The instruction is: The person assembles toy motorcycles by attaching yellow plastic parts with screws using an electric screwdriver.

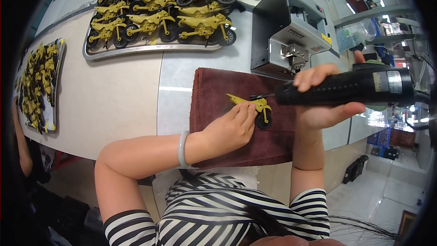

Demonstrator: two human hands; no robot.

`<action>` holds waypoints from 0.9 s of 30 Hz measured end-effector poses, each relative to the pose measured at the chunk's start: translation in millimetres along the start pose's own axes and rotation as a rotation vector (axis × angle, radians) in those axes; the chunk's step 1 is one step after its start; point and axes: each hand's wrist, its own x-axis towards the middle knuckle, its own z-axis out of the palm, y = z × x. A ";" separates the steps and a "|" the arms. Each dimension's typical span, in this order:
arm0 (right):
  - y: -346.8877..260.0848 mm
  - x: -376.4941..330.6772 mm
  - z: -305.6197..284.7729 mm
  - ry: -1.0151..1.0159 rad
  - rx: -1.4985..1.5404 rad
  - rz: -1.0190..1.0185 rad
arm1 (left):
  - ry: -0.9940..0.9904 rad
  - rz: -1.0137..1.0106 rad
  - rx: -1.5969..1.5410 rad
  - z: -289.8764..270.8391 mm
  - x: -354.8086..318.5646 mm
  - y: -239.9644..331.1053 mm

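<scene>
left hand [231, 128] pressing down yellow toy motorcycle [261, 104]; right hand [319, 116] wrapped round black electric screwdriver [350, 87], which could slip if toy tilts.

Mid-frame, the left hand [230, 130] hid part of our toy motorcycle [262, 103]. We lost the far end of the metal tray [152, 49] past the top edge, and some of a co-worker's arm [22, 148] in the dark left rim.

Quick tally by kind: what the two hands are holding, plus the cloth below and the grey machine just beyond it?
Yellow toy motorcycle: 1
Black handheld power tool: 1
Maroon cloth: 1
Grey machine: 1
Total: 4
</scene>
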 end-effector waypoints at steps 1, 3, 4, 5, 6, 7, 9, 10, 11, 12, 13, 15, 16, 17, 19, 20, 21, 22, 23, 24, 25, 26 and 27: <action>4.6 -5.7 9.0 -0.036 0.029 0.040 | 0.042 0.010 -0.008 3.1 0.6 -0.6; 10.5 -12.9 24.0 -0.091 -0.058 0.141 | 0.070 0.005 -0.007 5.0 -2.9 -1.7; 12.2 -15.1 28.9 -0.107 -0.184 0.200 | 0.074 0.002 -0.006 5.6 -4.5 -1.4; 14.4 -16.0 31.1 -0.118 -0.207 0.214 | 0.083 0.004 -0.007 6.3 -4.2 -1.3; 16.5 -16.3 32.8 -0.119 -0.206 0.218 | 0.081 0.000 -0.008 7.0 -3.6 -1.3; 18.8 -16.3 34.2 -0.120 -0.192 0.228 | 0.101 -0.012 -0.031 7.7 -3.0 -1.1; 21.8 -16.8 37.0 -0.118 -0.165 0.262 | 0.116 -0.030 -0.053 6.4 -2.7 -2.0; 23.8 -17.7 36.3 -0.119 -0.162 0.267 | 0.114 -0.029 -0.063 5.0 -2.8 -2.8; 26.1 -18.5 34.7 -0.151 -0.181 0.273 | 0.112 -0.027 -0.072 3.9 -2.8 -3.6; 28.1 -18.9 33.9 -0.183 -0.200 0.279 | 0.108 -0.029 -0.073 4.4 -3.6 -3.5; 30.1 -19.2 35.2 -0.183 -0.197 0.283 | 0.100 -0.030 -0.103 5.0 -4.5 -3.2; 35.1 -20.4 37.5 -0.173 -0.143 0.174 | 0.090 -0.034 -0.136 6.1 -5.0 -3.0; 37.7 -20.4 37.0 -0.172 -0.141 0.177 | 0.091 -0.038 -0.146 6.0 -4.9 -3.6; 39.7 -20.4 35.8 -0.185 -0.120 0.186 | 0.093 -0.039 -0.158 5.5 -4.3 -3.9; 43.2 -19.9 36.1 -0.195 -0.106 0.211 | 0.092 -0.052 -0.176 4.7 -4.1 -5.0; 45.1 -20.1 36.7 -0.193 -0.108 0.212 | 0.096 -0.067 -0.188 4.8 -3.5 -5.6; 47.1 -20.7 37.1 -0.193 -0.090 0.218 | 0.097 -0.065 -0.190 5.0 -3.1 -5.7; 47.8 -20.6 37.0 -0.193 -0.072 0.223 | 0.090 -0.063 -0.189 5.2 -2.7 -5.8; 47.6 -20.2 36.7 -0.195 -0.049 0.255 | 0.082 -0.064 -0.187 4.9 -3.1 -5.9; 47.3 -20.0 36.6 -0.195 -0.050 0.254 | 0.084 -0.064 -0.187 4.0 -3.0 -6.5; 47.0 -19.9 36.3 -0.195 -0.034 0.268 | 0.076 -0.060 -0.207 2.5 -2.5 -7.7; 46.1 -19.7 34.7 -0.192 -0.023 0.279 | 0.071 -0.051 -0.229 1.9 -1.1 -8.4; 45.2 -20.0 34.5 -0.190 -0.032 0.273 | 0.078 -0.044 -0.230 1.5 -0.5 -8.6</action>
